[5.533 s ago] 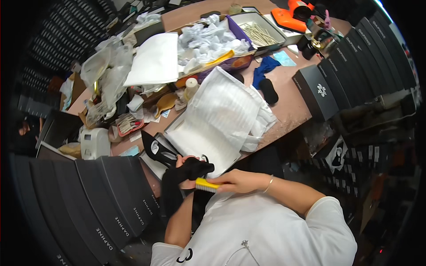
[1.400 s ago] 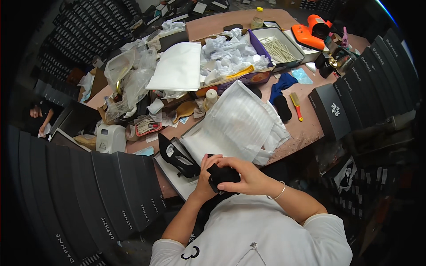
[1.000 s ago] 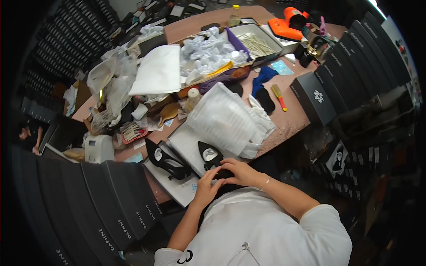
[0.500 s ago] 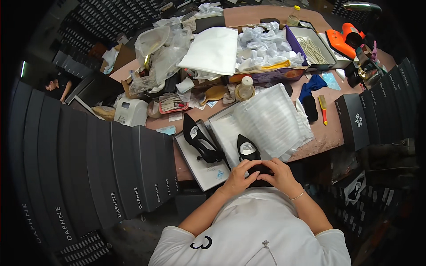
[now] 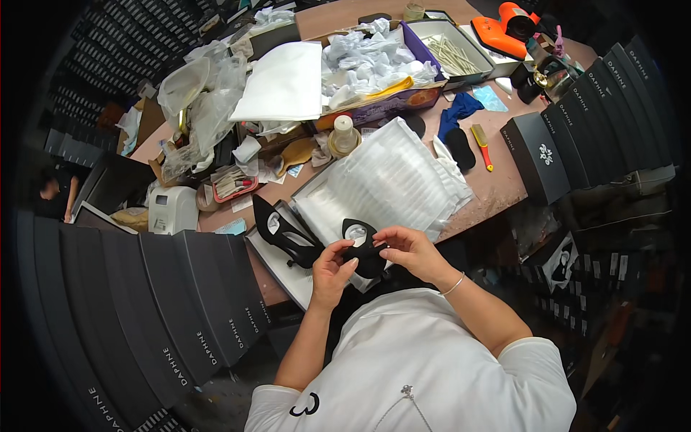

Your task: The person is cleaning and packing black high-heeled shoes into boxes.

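Note:
A black pointed dress shoe [image 5: 368,263] with white stuffing in its toe lies in front of me, over the near edge of the open box. My left hand [image 5: 331,276] pinches its left side between thumb and fingers. On the other side, my right hand [image 5: 414,253] has thumb and fingers closed on the shoe's edge. Its fellow, another black heeled shoe [image 5: 294,246], lies to the left in the grey-white shoebox [image 5: 272,261]. White translucent wrapping sheets [image 5: 392,183] spread just beyond my hands.
Stacked dark shoeboxes rise at left [image 5: 151,288] and right [image 5: 536,155]. Behind are a purple carton [image 5: 421,54] of crumpled paper, a glue bottle [image 5: 344,135], a red-yellow brush [image 5: 482,147], an orange heat gun [image 5: 500,36] and a white label printer [image 5: 173,209]. A person [image 5: 61,193] is far left.
My hands have moved apart from the shoe's back end to its two sides, so more of the shoe shows. The whole view has shifted, with the table's things further left.

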The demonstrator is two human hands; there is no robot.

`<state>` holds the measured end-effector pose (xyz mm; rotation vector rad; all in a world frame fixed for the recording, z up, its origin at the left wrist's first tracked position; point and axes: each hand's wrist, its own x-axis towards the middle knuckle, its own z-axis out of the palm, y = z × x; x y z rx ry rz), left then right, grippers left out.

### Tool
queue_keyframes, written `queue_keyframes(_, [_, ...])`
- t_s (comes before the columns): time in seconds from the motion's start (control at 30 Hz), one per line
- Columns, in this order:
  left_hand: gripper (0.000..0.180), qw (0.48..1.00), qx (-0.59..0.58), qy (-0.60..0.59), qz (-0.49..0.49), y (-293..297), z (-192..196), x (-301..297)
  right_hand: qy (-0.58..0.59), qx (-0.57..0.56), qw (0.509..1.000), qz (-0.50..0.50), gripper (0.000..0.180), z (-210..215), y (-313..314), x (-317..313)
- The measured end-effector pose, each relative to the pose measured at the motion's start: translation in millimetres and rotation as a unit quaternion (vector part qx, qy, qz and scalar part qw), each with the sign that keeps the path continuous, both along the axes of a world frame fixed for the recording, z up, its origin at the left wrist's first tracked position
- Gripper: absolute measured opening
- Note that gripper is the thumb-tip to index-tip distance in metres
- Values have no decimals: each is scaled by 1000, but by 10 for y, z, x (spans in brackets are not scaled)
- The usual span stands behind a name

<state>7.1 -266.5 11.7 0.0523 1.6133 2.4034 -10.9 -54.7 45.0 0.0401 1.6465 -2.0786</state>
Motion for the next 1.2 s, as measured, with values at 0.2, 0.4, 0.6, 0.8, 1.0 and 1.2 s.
queue_keyframes(0.2, [37, 998, -45, -11, -37, 77, 35, 1, 257, 238, 932, 90, 75, 147, -4, 66])
queue_keyframes(0.4, [31, 975, -199, 45, -82, 122, 60, 16, 134, 368, 904, 172, 56, -378, -102, 123])
queue_keyframes(0.6, [24, 984, -130, -33, 120, -346, -126, -58, 119, 190, 973, 52, 59, 100, 403, 414])
queue_keyframes(0.8, [45, 996, -58, -64, -35, 68, -105, -173, 241, 285, 927, -21, 66, 445, 590, 783])
queue_keyframes(1.0, [67, 992, -18, -54, -111, 831, -41, -97, 312, 356, 877, -83, 64, 332, 619, 969])
queue_keyframes(1.2, [81, 986, -17, -106, -125, 1066, -62, -245, 326, 365, 872, -25, 60, 287, 1122, 864])
